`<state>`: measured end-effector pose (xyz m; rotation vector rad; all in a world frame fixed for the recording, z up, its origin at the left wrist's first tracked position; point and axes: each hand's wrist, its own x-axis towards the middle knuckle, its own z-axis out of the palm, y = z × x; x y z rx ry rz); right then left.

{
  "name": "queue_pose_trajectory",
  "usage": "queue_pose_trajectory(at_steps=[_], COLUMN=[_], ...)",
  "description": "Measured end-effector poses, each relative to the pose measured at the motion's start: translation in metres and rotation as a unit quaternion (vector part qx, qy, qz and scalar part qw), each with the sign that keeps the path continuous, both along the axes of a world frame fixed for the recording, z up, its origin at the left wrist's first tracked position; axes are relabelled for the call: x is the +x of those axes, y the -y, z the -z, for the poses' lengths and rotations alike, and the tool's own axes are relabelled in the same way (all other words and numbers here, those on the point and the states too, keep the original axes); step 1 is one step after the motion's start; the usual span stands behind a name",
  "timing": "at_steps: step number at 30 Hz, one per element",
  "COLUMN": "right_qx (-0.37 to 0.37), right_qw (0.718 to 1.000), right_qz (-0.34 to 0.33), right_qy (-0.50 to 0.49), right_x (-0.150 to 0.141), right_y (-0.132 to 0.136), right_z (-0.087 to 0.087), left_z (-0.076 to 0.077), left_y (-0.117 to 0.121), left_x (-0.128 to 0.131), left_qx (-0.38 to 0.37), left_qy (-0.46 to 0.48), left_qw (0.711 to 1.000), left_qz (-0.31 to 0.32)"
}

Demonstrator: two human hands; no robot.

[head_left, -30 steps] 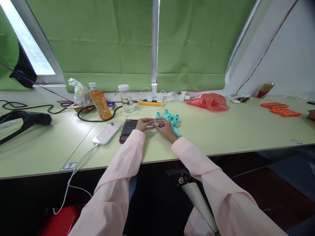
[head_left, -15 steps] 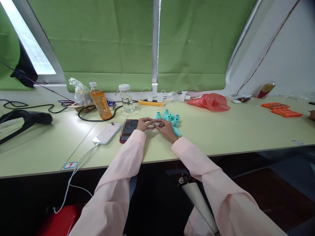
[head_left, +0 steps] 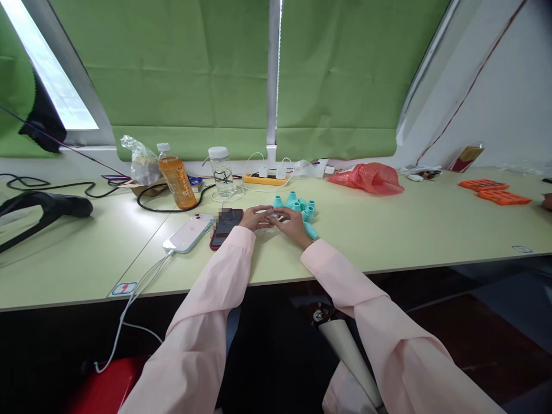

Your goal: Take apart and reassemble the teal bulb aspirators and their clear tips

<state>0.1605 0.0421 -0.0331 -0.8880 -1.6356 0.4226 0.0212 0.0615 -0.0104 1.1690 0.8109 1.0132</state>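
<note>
My left hand [head_left: 255,218] and my right hand [head_left: 293,225] meet over the table, fingertips pinched close together. Between them is a small, clear or whitish piece that looks like plastic [head_left: 274,216]; the fingers cover most of it, so its kind cannot be made out. Just behind and beside my right hand stand several turquoise bottle-shaped pieces [head_left: 295,204] with narrow necks. Another turquoise piece [head_left: 310,231] lies on its side by my right wrist. A dark phone in a red case [head_left: 226,226] lies left of my left hand.
A pale phone [head_left: 188,233] lies on the left, white cables running off the table's edge. Behind are an orange drink bottle [head_left: 177,181], a clear jar [head_left: 222,175] and a yellow power strip [head_left: 264,180]. Further right lie a red bubble-wrap bag [head_left: 368,179] and orange pieces [head_left: 502,197].
Both hands stay in the same place, with only slight finger movement around the small clear piece. The turquoise pieces have not moved.
</note>
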Motion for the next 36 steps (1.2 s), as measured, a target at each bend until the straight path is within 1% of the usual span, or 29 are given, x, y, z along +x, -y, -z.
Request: queue_pose_trajectory(at_steps=[6, 13, 20, 23, 25, 27, 29, 30, 31, 33, 34, 36], right_qx=[0.004, 0.008, 0.021, 0.038, 0.060, 0.096, 0.126, 0.129, 0.121, 0.078, 0.047, -0.006], right_qw=[1.000, 1.000, 1.000, 0.999, 0.996, 0.983, 0.952, 0.932, 0.915, 0.893, 0.888, 0.889], right_qz=[-0.012, -0.016, 0.001, 0.020, 0.059, 0.150, 0.268, 0.322, 0.361, 0.404, 0.408, 0.391], right_qy=[0.007, 0.017, 0.017, 0.018, 0.017, 0.033, 0.078, 0.106, 0.134, 0.185, 0.206, 0.240], right_x=[0.000, 0.000, -0.003, 0.001, 0.008, 0.019, 0.031, 0.036, 0.040, 0.046, 0.048, 0.049], right_y=[0.000, 0.001, 0.000, 0.003, 0.003, 0.002, -0.001, -0.002, -0.003, -0.004, -0.004, -0.003], right_z=[0.001, 0.001, 0.002, -0.001, -0.005, -0.010, -0.014, -0.016, -0.017, -0.017, -0.016, -0.015], left_z=[-0.001, 0.004, 0.001, 0.000, 0.001, 0.002, 0.004, 0.004, 0.005, 0.005, 0.005, 0.004], left_y=[0.001, -0.001, 0.002, 0.003, 0.002, 0.000, -0.002, -0.003, -0.004, -0.004, -0.003, -0.002], left_x=[0.000, -0.001, 0.004, 0.002, 0.000, -0.001, -0.001, -0.001, -0.001, 0.000, 0.000, 0.000], left_qx=[0.009, 0.026, 0.024, 0.035, 0.044, 0.051, 0.056, 0.057, 0.059, 0.063, 0.065, 0.069], left_qy=[0.003, 0.015, 0.017, 0.023, 0.027, 0.030, 0.031, 0.031, 0.032, 0.033, 0.033, 0.034], left_qw=[1.000, 0.999, 0.999, 0.999, 0.999, 0.998, 0.998, 0.997, 0.997, 0.996, 0.996, 0.995], left_qz=[0.024, 0.016, 0.014, 0.006, -0.005, -0.016, -0.025, -0.030, -0.035, -0.044, -0.049, -0.060])
